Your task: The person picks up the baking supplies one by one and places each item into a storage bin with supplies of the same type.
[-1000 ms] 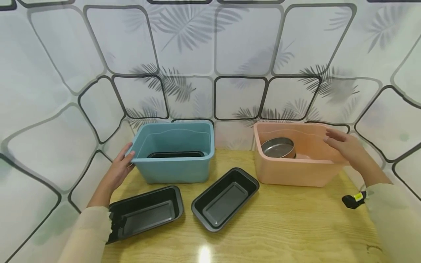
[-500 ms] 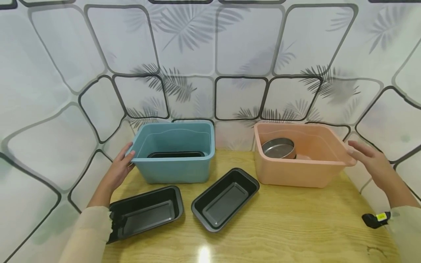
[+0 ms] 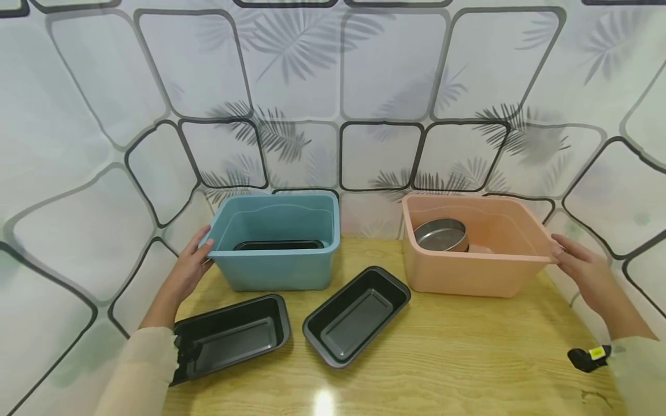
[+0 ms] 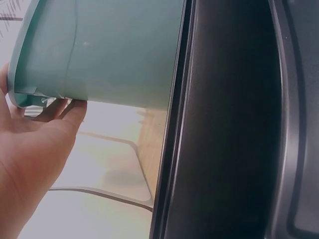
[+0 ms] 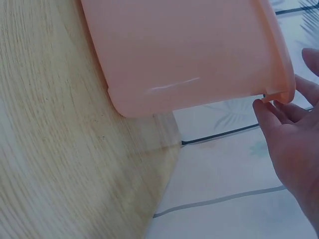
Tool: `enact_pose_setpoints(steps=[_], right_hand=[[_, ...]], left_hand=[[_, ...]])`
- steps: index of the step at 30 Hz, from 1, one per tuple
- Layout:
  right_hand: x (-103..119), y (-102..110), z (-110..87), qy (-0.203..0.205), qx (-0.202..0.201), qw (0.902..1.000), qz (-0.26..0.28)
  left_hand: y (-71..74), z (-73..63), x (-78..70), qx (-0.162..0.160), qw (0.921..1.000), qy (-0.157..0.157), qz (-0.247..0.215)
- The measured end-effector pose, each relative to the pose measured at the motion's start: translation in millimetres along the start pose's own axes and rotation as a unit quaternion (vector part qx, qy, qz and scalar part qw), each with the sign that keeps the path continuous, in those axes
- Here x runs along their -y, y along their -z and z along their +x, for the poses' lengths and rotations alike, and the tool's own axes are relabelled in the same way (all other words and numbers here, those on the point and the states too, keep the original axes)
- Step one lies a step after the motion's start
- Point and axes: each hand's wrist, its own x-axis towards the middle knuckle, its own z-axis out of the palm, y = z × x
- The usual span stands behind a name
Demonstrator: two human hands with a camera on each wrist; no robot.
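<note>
My left hand (image 3: 189,263) grips the left rim of a blue plastic bin (image 3: 273,271); in the left wrist view its fingers curl under the lip. Inside that bin lies a dark pan (image 3: 278,245), mostly hidden by the front wall. At the right end of a pink plastic bin (image 3: 468,274), my right hand (image 3: 588,274) holds the rim, with fingertips (image 5: 260,107) tucked beneath the lip in the right wrist view. A round metal cake tin (image 3: 442,234) sits in the pink bin's left part.
Two black loaf pans lie on the wooden table (image 3: 442,352): one pan (image 3: 356,315) slants between the bins, the other pan (image 3: 239,335) is partly behind my left forearm. A patterned cloth (image 3: 382,153) stands behind and at both sides.
My right hand has moved from over the pink bin's right side outward, then onto its right rim. The left hand has stayed on the blue bin's rim.
</note>
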Motion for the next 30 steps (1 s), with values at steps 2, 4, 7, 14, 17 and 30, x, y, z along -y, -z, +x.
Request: enact_pose_setpoints(steps=[2, 4, 7, 14, 17, 30], right_hand=[[-4, 1, -0.4, 0.000, 0.004, 1.0000, 0.005], [-8, 2, -0.9, -0.003, 0.003, 1.0000, 0.007], [-12, 2, -1.2, -0.003, 0.001, 1.0000, -0.002], [-14, -6, 0.6, 0.014, -0.001, 0.9992, 0.036], [-14, -8, 0.6, 0.018, 0.001, 0.9984, 0.054], [-15, -9, 0.0, 0.006, -0.018, 0.9987, 0.047]], left_hand=[[-1.3, 0.2, 0.0, -0.004, 1.0000, -0.003, 0.006], [-2.4, 0.5, 0.0, -0.012, 0.9998, -0.007, 0.017], [-3.5, 1.0, 0.6, -0.039, 0.9978, -0.023, 0.049], [-2.3, -6.1, 4.3, -0.109, 0.9839, -0.062, 0.127], [-1.2, -17.3, 4.3, -0.132, 0.9772, -0.066, 0.152], [-2.2, -88.6, 15.6, -0.159, 0.9610, -0.052, 0.220]])
